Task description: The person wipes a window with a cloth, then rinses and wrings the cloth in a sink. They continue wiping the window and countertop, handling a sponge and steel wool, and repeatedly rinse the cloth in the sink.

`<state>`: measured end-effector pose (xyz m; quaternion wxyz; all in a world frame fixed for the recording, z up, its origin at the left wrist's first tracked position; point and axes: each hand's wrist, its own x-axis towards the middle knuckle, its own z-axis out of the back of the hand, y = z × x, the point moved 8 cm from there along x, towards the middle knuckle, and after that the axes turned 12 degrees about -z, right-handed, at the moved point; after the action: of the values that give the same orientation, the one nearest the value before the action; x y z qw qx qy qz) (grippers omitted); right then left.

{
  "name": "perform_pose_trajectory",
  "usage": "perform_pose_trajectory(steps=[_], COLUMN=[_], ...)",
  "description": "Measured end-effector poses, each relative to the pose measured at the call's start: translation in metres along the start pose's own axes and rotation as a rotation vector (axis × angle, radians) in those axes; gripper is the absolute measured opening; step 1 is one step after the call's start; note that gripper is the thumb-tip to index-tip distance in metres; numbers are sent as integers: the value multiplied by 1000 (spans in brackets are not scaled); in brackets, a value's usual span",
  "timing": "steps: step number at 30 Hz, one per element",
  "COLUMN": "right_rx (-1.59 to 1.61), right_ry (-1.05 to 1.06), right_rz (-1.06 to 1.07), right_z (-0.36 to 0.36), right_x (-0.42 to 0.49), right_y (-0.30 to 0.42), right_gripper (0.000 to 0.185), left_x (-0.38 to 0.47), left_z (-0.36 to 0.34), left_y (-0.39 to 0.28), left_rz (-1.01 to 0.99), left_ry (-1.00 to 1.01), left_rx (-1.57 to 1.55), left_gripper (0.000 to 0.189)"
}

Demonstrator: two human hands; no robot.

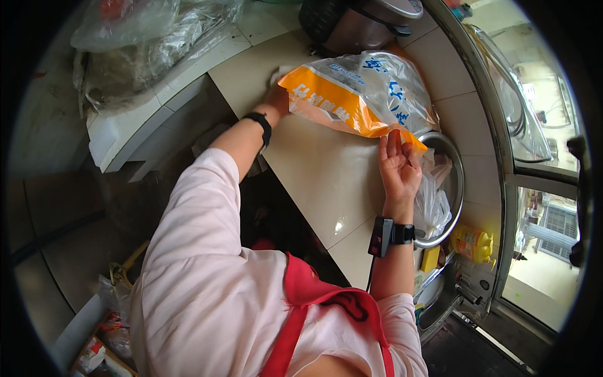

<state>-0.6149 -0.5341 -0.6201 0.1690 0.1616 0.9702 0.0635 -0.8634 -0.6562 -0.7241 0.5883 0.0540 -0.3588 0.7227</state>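
A large clear plastic bag with an orange band and printed writing lies across the far part of the tiled counter. My right hand is palm up at the bag's near right corner, and its fingers hold the orange edge slightly raised. At the bag's left end is my left hand, its fingers mostly hidden behind the bag. A whitish cloth-like thing shows just beyond that hand; whether I grip it is unclear. Close to my right hand stands a round metal basin holding a white plastic bag.
A rice cooker stands behind the printed bag. On the right are a yellow bottle, a yellow sponge and a sink below the window frame. Crumpled clear plastic covers the left ledge.
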Motion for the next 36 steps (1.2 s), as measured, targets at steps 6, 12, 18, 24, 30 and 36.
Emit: perform_pose_trajectory(steps=[6,12,18,24,30,36], right_rx=[-21,-107,-289,-407,-321,-330], right_ry=[18,-30,-218,-308,-401,-483], right_rz=[-19,-105,-334,-277,-156,-119], right_z=[4,5,15,47,88,106], right_x=[-3,-16,-56,-152,-230,-256], right_y=[-4,-15,-32,-23,-17,-18], right_gripper=[18,37,64,48,37,33], left_x=[-33,-67,-9,12,-15,-70], left_z=[-59,-74,-23,-80,-101,-85], left_y=[-143,-250,-81,-114,-183,-308], left_rz=[-114,-457,269,144,-19,-609], left_ry=[220,186,-317,-26,183,326], left_rx=[-318,-230,-53,89,-196,-177], left_gripper=[34,16,24,24,24,27])
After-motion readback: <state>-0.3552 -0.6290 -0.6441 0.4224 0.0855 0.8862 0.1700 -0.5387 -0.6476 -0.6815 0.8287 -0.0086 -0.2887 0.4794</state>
